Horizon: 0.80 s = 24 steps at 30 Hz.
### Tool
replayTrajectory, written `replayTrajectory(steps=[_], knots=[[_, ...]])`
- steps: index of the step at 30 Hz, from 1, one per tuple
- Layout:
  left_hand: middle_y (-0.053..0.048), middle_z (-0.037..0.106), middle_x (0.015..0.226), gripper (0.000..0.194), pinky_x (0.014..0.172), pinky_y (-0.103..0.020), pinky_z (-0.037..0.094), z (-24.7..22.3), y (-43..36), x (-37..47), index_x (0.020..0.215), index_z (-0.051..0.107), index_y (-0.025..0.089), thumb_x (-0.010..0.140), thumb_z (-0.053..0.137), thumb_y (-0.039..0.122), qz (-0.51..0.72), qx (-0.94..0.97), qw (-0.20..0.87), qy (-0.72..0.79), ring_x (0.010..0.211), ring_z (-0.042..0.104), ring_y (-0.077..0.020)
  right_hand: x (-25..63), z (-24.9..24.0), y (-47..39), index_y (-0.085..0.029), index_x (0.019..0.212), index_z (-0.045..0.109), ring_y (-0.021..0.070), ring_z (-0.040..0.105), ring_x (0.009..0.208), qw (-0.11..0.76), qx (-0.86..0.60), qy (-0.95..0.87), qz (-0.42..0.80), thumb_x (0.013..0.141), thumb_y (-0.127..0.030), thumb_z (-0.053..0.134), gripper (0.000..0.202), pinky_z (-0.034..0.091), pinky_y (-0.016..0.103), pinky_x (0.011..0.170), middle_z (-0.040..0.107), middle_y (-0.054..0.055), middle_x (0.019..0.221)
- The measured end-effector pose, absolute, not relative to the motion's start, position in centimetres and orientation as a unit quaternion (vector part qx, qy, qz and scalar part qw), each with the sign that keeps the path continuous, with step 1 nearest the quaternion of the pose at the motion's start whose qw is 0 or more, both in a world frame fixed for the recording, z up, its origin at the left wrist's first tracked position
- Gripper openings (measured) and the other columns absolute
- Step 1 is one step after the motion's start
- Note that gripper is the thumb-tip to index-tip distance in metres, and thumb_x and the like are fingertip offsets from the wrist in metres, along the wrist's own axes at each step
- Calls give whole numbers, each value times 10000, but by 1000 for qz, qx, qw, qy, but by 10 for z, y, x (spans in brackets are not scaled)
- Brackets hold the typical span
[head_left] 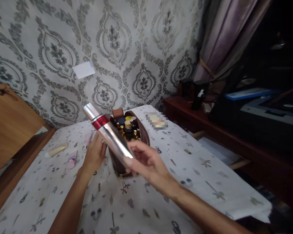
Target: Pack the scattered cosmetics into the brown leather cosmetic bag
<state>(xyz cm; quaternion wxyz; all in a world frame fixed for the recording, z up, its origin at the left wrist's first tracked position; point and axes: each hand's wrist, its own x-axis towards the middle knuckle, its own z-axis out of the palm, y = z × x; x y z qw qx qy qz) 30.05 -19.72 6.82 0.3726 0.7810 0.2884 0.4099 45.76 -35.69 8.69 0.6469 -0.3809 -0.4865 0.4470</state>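
My right hand is closed around the lower end of a shiny silver bottle with a red band and a silver cap. The bottle is tilted, cap toward the upper left, in front of an open brown cosmetic bag. Inside the bag stand several small bottles with gold, black, yellow and blue tops. At the bag's left side is my left hand, its fingers curled against the bag wall and partly hidden behind the silver bottle.
On the patterned white tablecloth, a beige tube and a small pink item lie at left. A blurred-out flat item lies right of the bag. A dark red shelf borders the right, a wooden panel the left.
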Motion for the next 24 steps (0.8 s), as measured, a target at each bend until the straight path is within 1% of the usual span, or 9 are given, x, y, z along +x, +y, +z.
replayTrajectory(steps=[4, 6, 8, 10, 13, 16, 18, 21, 24], knots=[[-55, 592, 1139, 278, 940, -379, 445, 72, -201, 300, 1188, 567, 268, 948, 436, 218, 368, 873, 183, 261, 1075, 565, -242, 494, 100, -366, -186, 1080, 616, 111, 565, 592, 639, -500, -505, 293, 837, -394, 669, 324, 452, 224, 508, 635, 3, 775], [-63, 584, 1155, 303, 940, -372, 454, 72, -202, 300, 1227, 524, 267, 973, 372, 202, 357, 890, 129, 252, 1092, 564, -229, 507, 106, -368, -188, 1086, 606, 111, 536, 558, 601, -572, -523, 195, 828, -381, 667, 328, 406, 222, 490, 601, -20, 700], [-65, 579, 1163, 305, 945, -362, 458, 71, -202, 300, 1236, 505, 265, 983, 350, 194, 358, 894, 111, 246, 1109, 559, -220, 516, 114, -368, -196, 1074, 611, 107, 505, 530, 548, -622, -546, 118, 820, -365, 659, 308, 364, 220, 483, 570, -39, 649], [-64, 574, 1168, 305, 950, -356, 458, 70, -201, 300, 1239, 496, 265, 984, 348, 186, 360, 895, 102, 242, 1116, 559, -216, 521, 122, -368, -206, 1044, 620, 101, 478, 502, 503, -643, -572, 79, 815, -354, 646, 274, 334, 220, 481, 551, -52, 617], [-61, 571, 1166, 301, 957, -356, 456, 67, -199, 300, 1241, 493, 263, 988, 349, 185, 363, 896, 96, 237, 1118, 562, -214, 522, 134, -362, -215, 1003, 628, 96, 449, 466, 441, -656, -610, 64, 798, -338, 643, 239, 306, 223, 489, 527, -69, 561], [-62, 572, 1160, 288, 949, -359, 460, 67, -198, 300, 1236, 495, 259, 997, 346, 199, 365, 896, 89, 235, 1108, 566, -213, 518, 144, -353, -217, 981, 627, 108, 457, 467, 378, -675, -632, 51, 792, -336, 633, 223, 285, 230, 509, 529, -70, 529], [-65, 571, 1157, 287, 936, -360, 468, 67, -199, 300, 1237, 493, 255, 999, 343, 198, 366, 897, 85, 235, 1101, 568, -212, 514, 148, -345, -217, 977, 627, 125, 481, 498, 331, -690, -643, 32, 793, -333, 618, 218, 270, 237, 524, 545, -57, 545], [-70, 565, 1160, 294, 920, -362, 482, 67, -200, 300, 1246, 486, 248, 998, 338, 193, 363, 898, 79, 236, 1097, 573, -210, 508, 151, -332, -216, 1037, 623, 157, 529, 563, 257, -699, -667, 5, 800, -330, 596, 264, 252, 252, 546, 589, -28, 606], [-71, 562, 1162, 307, 918, -364, 492, 66, -199, 300, 1255, 481, 241, 992, 334, 180, 361, 899, 75, 236, 1098, 576, -208, 503, 151, -321, -217, 1073, 615, 194, 586, 642, 207, -701, -682, -20, 815, -360, 575, 298, 238, 268, 557, 651, 8, 690]])
